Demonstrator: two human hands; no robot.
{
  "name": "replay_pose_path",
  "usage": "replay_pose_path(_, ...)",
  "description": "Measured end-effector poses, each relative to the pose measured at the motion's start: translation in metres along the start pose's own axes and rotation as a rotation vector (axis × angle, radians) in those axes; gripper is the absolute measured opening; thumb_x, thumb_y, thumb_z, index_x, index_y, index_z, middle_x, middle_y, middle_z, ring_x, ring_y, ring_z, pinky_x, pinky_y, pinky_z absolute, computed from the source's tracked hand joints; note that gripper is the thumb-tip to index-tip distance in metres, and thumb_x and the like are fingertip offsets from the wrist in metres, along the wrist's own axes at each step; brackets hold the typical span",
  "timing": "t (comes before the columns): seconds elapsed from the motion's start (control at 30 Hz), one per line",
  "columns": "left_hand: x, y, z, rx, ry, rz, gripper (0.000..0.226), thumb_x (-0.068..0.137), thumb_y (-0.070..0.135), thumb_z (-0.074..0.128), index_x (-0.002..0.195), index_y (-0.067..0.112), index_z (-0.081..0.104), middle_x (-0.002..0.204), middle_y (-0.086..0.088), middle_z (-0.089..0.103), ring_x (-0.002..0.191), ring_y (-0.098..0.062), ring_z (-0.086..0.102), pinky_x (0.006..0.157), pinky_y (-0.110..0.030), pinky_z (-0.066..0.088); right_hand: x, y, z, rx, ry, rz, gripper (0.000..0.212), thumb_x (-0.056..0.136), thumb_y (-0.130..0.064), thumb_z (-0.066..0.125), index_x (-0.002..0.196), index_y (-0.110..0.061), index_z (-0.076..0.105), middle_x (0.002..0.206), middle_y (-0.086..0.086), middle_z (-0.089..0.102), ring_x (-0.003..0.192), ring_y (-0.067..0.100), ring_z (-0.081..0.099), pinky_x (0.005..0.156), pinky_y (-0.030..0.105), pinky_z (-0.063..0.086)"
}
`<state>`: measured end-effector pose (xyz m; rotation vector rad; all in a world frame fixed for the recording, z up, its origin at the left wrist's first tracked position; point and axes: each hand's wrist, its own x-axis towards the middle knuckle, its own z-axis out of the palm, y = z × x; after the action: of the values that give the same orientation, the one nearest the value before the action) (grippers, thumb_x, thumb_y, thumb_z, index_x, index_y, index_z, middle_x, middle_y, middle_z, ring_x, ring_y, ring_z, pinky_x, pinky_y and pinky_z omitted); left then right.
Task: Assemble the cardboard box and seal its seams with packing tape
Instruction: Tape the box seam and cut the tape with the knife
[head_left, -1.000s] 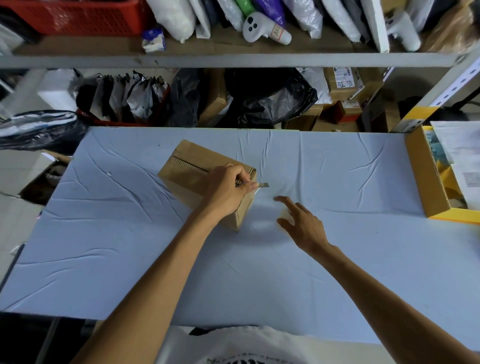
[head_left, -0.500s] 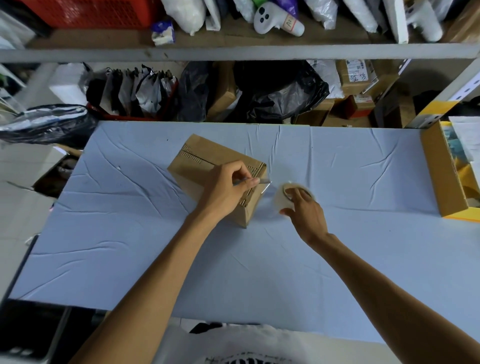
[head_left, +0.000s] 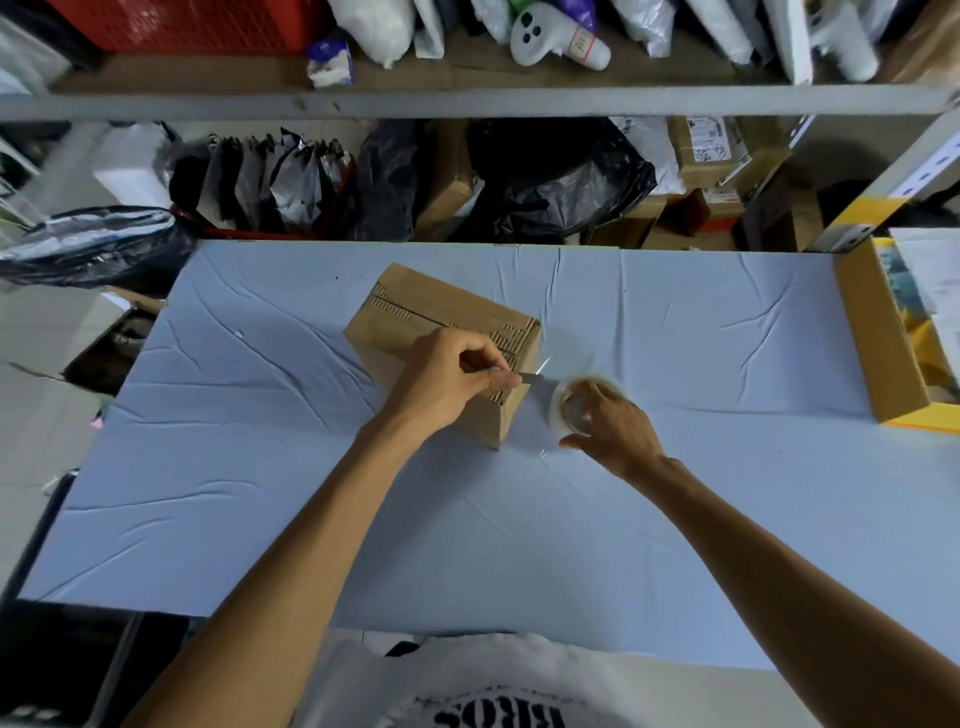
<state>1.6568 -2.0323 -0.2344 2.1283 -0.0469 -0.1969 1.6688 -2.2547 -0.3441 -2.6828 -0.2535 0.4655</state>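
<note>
A closed brown cardboard box (head_left: 415, 317) stands on the pale blue table (head_left: 260, 467), its top seam running toward its right end. My left hand (head_left: 447, 379) rests on the box's near right corner and pinches a small metal blade (head_left: 530, 378) that points right. Just right of the box, my right hand (head_left: 613, 421) grips a clear packing tape roll (head_left: 563, 402) close to the table. A strip of clear tape stretches from the roll to the box's right end, hard to make out.
A yellow-edged cardboard tray (head_left: 878, 343) with papers sits at the table's right end. Behind the table are black bags (head_left: 556, 176) and stacked cartons; a shelf (head_left: 467, 98) with packages runs overhead. Bare tabletop lies left of and in front of the box.
My right hand, open on the table a second ago, has taken hold of the tape roll beside the box. My left hand keeps the blade at the box's corner.
</note>
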Motion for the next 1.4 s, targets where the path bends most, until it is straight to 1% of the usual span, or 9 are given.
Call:
replay_pose_path(0.2,-0.031,-0.011,-0.020,0.070,-0.202,-0.010,0.012,0.074,0.031,0.079,0.072,0.023,0.071,0.072,0.007,0.069,0.066,0.000,0.058,0.060,-0.011,0.043,0.008,-0.031,-0.050,0.112,0.230,0.023,0.030,0.088,-0.008,0.053,0.118,-0.012,0.059,0.105,0.012,0.067,0.093,0.033,0.063,0.078,0.037,0.050)
replay_pose_path(0.33,-0.052,-0.047,-0.012,0.006,-0.266,-0.142,0.018,0.077,0.031,0.077,0.070,0.019,0.066,0.060,0.008,0.062,0.054,-0.001,0.050,0.053,-0.016,0.039,0.006,-0.048,-0.061,0.373,0.257,0.053,0.032,0.089,0.001,0.042,0.111,-0.009,0.062,0.091,0.012,0.071,0.083,0.028,0.067,0.077,0.040,0.055)
replay_pose_path(0.43,-0.049,-0.076,0.008,0.010,-0.357,-0.281,0.024,0.086,0.024,0.069,0.074,0.005,0.060,0.064,-0.002,0.057,0.059,-0.016,0.047,0.059,-0.027,0.038,0.004,-0.057,-0.059,0.707,0.235,0.098,0.025,0.095,-0.007,0.042,0.114,-0.001,0.058,0.094,0.016,0.067,0.080,0.026,0.065,0.071,0.032,0.053)
replay_pose_path(0.53,-0.044,-0.103,0.030,0.128,-0.418,-0.336,0.012,0.088,0.016,0.064,0.077,0.013,0.062,0.076,-0.005,0.060,0.073,-0.016,0.052,0.064,-0.026,0.039,0.007,-0.062,-0.055,0.925,0.193,0.205,0.025,0.096,-0.020,0.048,0.113,-0.002,0.053,0.097,0.017,0.062,0.078,0.026,0.063,0.067,0.031,0.052)
replay_pose_path(0.9,-0.049,-0.155,0.057,0.265,-0.155,-0.304,0.007,0.079,0.011,0.074,0.078,0.004,0.071,0.083,-0.011,0.073,0.085,-0.026,0.068,0.067,-0.023,0.042,0.008,-0.072,-0.049,1.015,0.058,0.220,0.024,0.093,-0.014,0.057,0.112,0.001,0.054,0.083,0.013,0.067,0.064,0.020,0.068,0.059,0.026,0.056)
replay_pose_path(1.17,-0.048,-0.112,0.047,0.992,-0.333,-0.054,0.044,0.093,0.044,0.053,0.120,0.010,0.050,0.123,-0.010,0.049,0.114,-0.029,0.047,0.089,-0.037,0.042,0.005,-0.076,-0.056,1.108,0.081,0.196,0.013,0.091,-0.006,0.057,0.101,0.001,0.063,0.074,0.013,0.066,0.061,0.022,0.065,0.055,0.024,0.054)
replay_pose_path(1.27,-0.047,-0.072,0.029,0.895,-0.527,-0.061,0.047,0.094,0.045,0.050,0.127,0.011,0.053,0.133,-0.010,0.049,0.121,-0.029,0.047,0.096,-0.035,0.041,0.003,-0.073,-0.056,1.126,0.080,0.185,0.011,0.091,-0.007,0.059,0.095,0.001,0.065,0.070,0.010,0.064,0.059,0.019,0.062,0.056,0.023,0.052)
replay_pose_path(1.33,-0.044,-0.035,0.009,0.556,-0.693,-0.088,0.039,0.088,0.048,0.059,0.113,0.019,0.065,0.119,0.000,0.065,0.111,-0.019,0.060,0.090,-0.030,0.047,0.003,-0.071,-0.055,1.129,0.081,0.185,0.010,0.090,-0.008,0.062,0.093,0.001,0.066,0.069,0.009,0.063,0.057,0.017,0.060,0.054,0.022,0.050)
replay_pose_path(1.4,-0.036,0.001,-0.009,0.173,-0.570,0.019,0.023,0.085,0.044,0.065,0.100,0.027,0.070,0.097,0.009,0.072,0.093,-0.006,0.066,0.081,-0.022,0.052,0.004,-0.070,-0.056,1.146,0.079,0.189,0.008,0.089,-0.009,0.063,0.089,-0.002,0.066,0.067,0.007,0.062,0.055,0.015,0.059,0.053,0.021,0.048)
